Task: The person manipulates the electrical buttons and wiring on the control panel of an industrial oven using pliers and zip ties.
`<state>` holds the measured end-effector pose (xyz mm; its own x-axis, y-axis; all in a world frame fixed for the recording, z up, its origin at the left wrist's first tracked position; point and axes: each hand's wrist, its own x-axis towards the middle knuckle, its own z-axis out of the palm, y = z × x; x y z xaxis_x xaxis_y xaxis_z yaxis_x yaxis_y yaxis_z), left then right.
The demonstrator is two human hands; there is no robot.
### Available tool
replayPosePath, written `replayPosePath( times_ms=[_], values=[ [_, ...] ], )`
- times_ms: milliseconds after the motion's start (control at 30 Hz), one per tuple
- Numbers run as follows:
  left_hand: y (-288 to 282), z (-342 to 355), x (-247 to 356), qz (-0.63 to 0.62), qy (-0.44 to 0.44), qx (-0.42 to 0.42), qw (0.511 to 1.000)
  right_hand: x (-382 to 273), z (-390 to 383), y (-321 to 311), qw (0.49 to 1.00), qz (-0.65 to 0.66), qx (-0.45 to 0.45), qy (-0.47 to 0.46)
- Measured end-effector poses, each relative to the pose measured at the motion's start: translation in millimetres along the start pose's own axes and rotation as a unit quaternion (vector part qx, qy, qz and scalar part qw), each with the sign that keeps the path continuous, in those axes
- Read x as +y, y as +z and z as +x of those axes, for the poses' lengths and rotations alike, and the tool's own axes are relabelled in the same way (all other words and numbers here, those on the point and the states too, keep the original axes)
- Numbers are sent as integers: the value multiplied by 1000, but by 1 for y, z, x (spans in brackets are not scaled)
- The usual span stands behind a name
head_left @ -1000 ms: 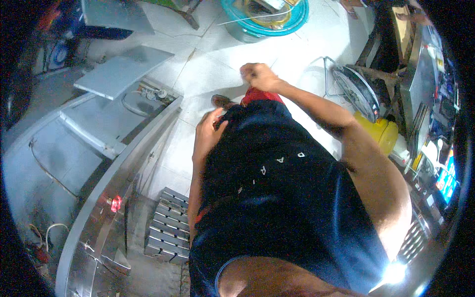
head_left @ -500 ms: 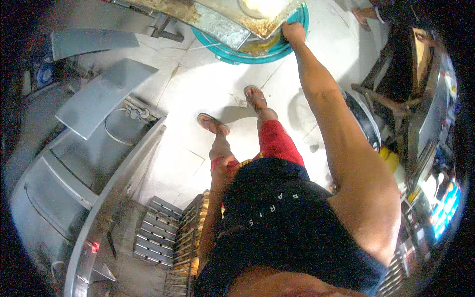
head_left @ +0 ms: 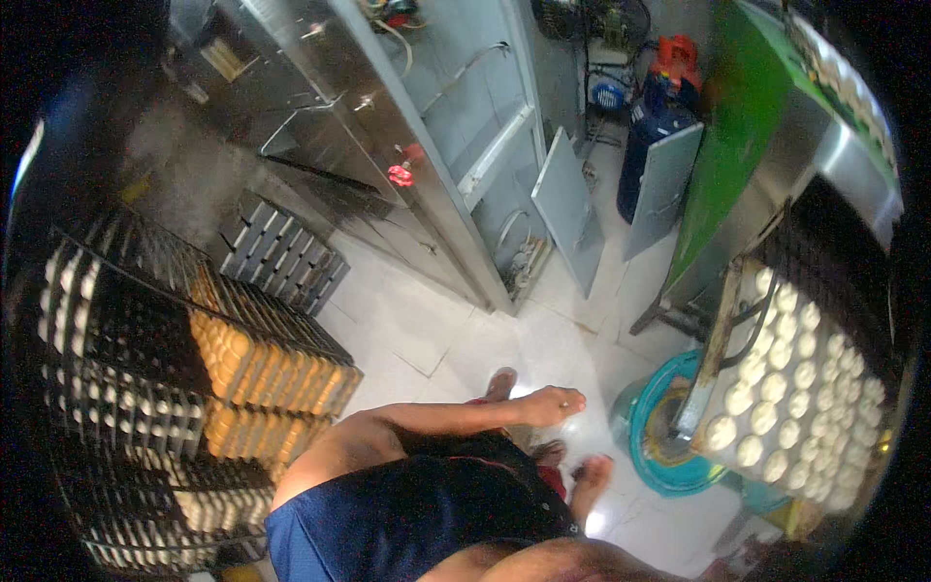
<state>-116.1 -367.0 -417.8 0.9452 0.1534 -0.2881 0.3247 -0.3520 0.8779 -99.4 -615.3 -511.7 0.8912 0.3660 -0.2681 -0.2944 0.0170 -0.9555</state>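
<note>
My left hand [head_left: 555, 405] is held out over the lap area with fingers curled; whether something small is in it, I cannot make out. My right hand [head_left: 593, 473] is lower and farther right, blurred, beside the blue tub [head_left: 658, 466]. A dark tray [head_left: 710, 407] bearing rows of pale round dough pieces [head_left: 771, 385] rests at the right, partly above the tub. My sandalled feet [head_left: 501, 378] show on the white tiles below my hands.
Wire racks [head_left: 116, 320] with golden buns [head_left: 238, 354] and pale pieces stand left. A slatted metal piece [head_left: 281, 254] lies by a steel cabinet [head_left: 373, 136] with a red valve [head_left: 401, 175]. Ahead are loose panels [head_left: 567, 209], a gas cylinder [head_left: 652, 116] and a green panel [head_left: 737, 87].
My view has swung left toward the cabinet and racks. My right hand has left the tray edge above the tub, and my left hand has risen from beside my thigh.
</note>
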Motion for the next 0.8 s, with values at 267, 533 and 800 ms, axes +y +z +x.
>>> replayPosePath(
  times_ms=[267, 533, 800],
  values=[
    [-182, -43, 113, -330, 165, 136, 919, -226, 99, 218, 935, 35, -341, -90],
    [-343, -101, 172, -214, 344, 385, 829, -340, 147, 381, 812, 24, -562, -155],
    [-406, -117, 210, -149, 423, 494, 745, -423, 196, 493, 773, 80, -487, -398]
  ],
)
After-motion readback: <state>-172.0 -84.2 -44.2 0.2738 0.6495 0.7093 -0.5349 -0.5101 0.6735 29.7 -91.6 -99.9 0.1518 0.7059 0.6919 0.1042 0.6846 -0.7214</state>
